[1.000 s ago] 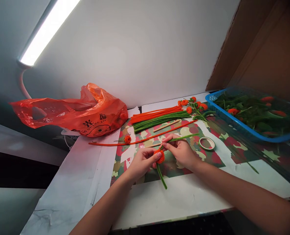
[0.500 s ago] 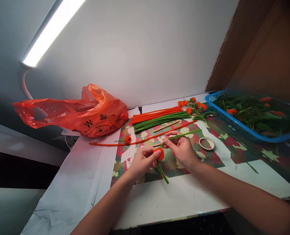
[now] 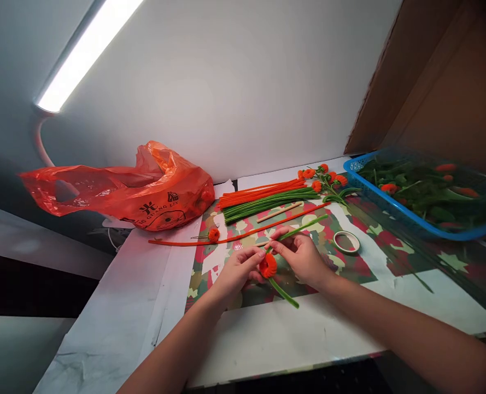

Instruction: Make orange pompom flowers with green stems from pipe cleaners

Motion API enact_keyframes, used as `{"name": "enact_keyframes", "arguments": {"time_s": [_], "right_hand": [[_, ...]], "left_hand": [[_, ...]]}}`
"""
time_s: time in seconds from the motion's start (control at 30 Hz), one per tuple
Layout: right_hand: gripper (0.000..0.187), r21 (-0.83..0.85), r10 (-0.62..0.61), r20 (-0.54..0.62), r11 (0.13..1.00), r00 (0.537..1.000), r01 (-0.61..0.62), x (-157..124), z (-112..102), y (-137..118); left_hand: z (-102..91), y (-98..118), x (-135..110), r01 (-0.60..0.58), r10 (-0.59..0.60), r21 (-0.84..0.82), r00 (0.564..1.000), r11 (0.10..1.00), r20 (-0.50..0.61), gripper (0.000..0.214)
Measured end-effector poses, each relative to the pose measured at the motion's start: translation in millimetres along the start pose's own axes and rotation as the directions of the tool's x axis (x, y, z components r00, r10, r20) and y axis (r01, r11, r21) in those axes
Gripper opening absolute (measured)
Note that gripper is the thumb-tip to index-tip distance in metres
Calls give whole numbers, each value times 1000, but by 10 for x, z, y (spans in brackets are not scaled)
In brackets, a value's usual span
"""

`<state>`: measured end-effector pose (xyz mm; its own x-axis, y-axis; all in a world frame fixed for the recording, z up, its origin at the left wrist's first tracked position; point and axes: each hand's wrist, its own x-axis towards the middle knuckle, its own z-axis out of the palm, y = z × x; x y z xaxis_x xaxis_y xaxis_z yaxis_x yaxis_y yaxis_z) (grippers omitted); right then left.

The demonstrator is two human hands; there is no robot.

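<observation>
Between my hands is a small ring-shaped orange flower (image 3: 269,266) of fuzzy pipe cleaner. A green pipe cleaner (image 3: 282,292) runs through or behind it, one end pointing down toward me, the other up to the right. My left hand (image 3: 243,269) is closed at the flower's left and upper edge, some fingertips hidden behind it. With thumb and fingers, my right hand (image 3: 300,256) pinches the green pipe cleaner just above the flower. Beyond the hands lie a long orange pipe cleaner (image 3: 243,236) and a second orange flower (image 3: 214,235) with thin wires.
Bundles of orange pipe cleaners (image 3: 259,194) and green pipe cleaners (image 3: 267,205) lie behind, near a wooden stick (image 3: 280,212) and finished-looking flowers (image 3: 332,178). A tape roll (image 3: 346,242) and blue basket (image 3: 415,223) are right; a red plastic bag (image 3: 160,202) is left.
The orange flower has turned, so its ring opening shows more. The green pipe cleaner's lower end has swung right, and my left thumb has moved from the flower's face toward its top.
</observation>
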<state>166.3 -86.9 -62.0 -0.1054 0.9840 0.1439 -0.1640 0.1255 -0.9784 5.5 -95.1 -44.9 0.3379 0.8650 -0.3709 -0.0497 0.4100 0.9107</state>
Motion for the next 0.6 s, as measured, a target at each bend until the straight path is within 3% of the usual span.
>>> {"name": "enact_keyframes", "arguments": {"time_s": [0.27, 0.6], "right_hand": [[13, -27, -41, 10, 999, 999, 41, -39, 28, -46], [10, -55, -126, 53, 990, 991, 129, -59, 30, -25]], "left_hand": [[-66, -21, 35, 113, -85, -242, 989, 964, 121, 28], [-66, -3, -8, 242, -145, -246, 924, 938, 354, 24]]}}
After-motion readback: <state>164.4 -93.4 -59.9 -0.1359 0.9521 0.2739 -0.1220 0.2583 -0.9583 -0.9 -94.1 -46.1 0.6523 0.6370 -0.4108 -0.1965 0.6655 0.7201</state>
